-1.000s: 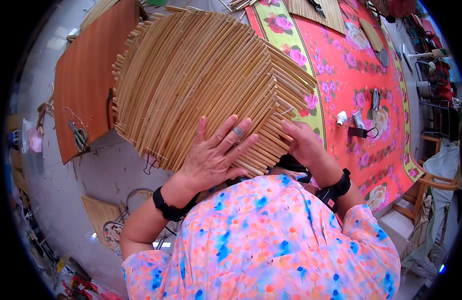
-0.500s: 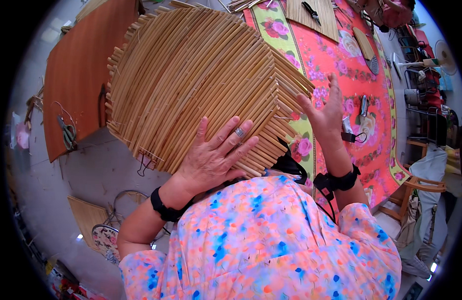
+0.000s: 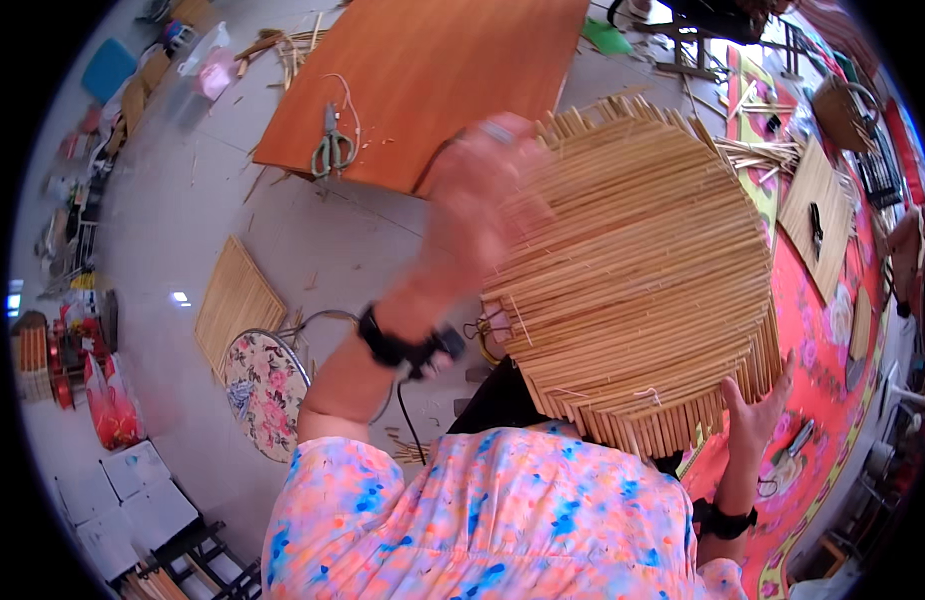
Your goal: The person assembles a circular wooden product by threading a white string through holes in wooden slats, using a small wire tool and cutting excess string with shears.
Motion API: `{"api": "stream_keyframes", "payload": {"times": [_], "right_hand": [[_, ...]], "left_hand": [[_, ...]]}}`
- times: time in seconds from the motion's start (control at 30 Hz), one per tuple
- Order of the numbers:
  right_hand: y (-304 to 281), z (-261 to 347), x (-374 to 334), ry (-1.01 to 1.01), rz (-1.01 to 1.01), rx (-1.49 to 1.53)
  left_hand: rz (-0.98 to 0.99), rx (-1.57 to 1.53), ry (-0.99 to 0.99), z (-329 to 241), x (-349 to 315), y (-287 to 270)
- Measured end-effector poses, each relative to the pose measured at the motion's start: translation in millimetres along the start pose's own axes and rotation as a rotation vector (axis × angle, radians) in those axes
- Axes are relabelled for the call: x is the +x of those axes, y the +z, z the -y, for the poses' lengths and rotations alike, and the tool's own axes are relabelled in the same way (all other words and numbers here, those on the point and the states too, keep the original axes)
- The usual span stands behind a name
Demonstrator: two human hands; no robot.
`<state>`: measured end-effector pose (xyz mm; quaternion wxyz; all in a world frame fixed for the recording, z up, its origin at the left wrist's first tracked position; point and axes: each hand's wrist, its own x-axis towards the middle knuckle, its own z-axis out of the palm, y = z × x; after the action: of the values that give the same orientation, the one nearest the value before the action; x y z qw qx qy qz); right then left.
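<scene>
A round panel of thin tan sticks (image 3: 633,260), bound with pale ties, lies tilted above my lap. Its stick ends stick out unevenly around the rim. A wire-handled clip (image 3: 473,330) hangs at its left corner. Over the panel's upper left edge is my left hand (image 3: 488,200), smeared by motion, so its fingers cannot be read. My right hand (image 3: 756,415) is at the lower right rim, thumb and fingertip apart, the thumb against the stick ends. Its other fingers are partly hidden.
An orange-brown board (image 3: 443,90) bears green-handled scissors (image 3: 333,145). A floral stool (image 3: 268,395) stands left beside a slatted panel (image 3: 238,300). To the right, a red floral cloth (image 3: 833,390) carries a board (image 3: 823,220) with black-handled pliers (image 3: 816,228).
The view has swung left. My left hand has lifted from the panel's near face to its upper left edge. The panel has turned, its sticks now running more sideways.
</scene>
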<state>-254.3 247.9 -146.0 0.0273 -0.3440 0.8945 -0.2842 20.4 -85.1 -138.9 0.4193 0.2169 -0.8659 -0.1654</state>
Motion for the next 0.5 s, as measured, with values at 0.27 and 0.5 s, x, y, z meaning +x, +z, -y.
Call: {"api": "stream_keyframes", "payload": {"times": [0.27,0.5], "right_hand": [[13,5,-2,0.181,0.069,0.363],[4,17,-3,0.402,0.051,0.52]], "left_hand": [[0.32,0.412,-0.309,248,-87,43],[0.387,0.394,-0.431,311,-110,57]]}}
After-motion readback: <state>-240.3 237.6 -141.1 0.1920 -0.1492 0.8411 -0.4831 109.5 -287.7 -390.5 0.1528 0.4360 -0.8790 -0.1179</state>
